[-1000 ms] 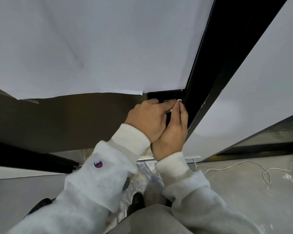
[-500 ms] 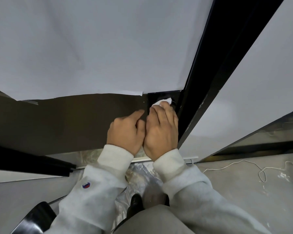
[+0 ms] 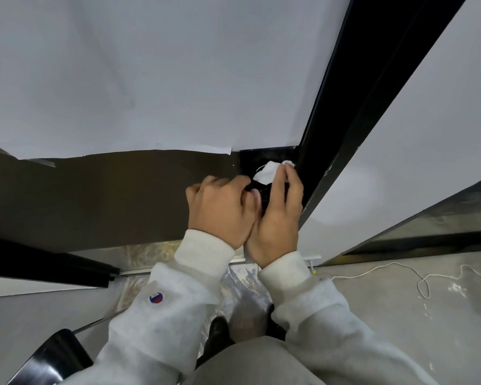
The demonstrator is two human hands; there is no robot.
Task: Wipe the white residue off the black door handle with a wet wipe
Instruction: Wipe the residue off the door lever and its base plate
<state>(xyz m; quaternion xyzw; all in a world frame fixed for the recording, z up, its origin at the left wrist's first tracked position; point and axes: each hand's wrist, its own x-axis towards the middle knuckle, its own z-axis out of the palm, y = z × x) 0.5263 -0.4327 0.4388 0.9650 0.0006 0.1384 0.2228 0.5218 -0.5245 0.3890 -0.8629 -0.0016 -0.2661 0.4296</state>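
R hand (image 3: 275,218) pinches wet wipe (image 3: 267,172) w/ fingertips, pressed onto black door handle (image 3: 264,194). L hand (image 3: 220,209) curls closed beside it, bracing handle. Handle mostly hidden; residue left: cannot tell. Judged status: wiping in progress, approx. mid-task.

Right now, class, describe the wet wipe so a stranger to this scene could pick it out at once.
Find the black door frame running diagonally between the pale panels. At its lower end, both hands meet on a black patch; the wet wipe is pinched at the right hand's fingertips. It is the only small crumpled white thing there, bright against black.
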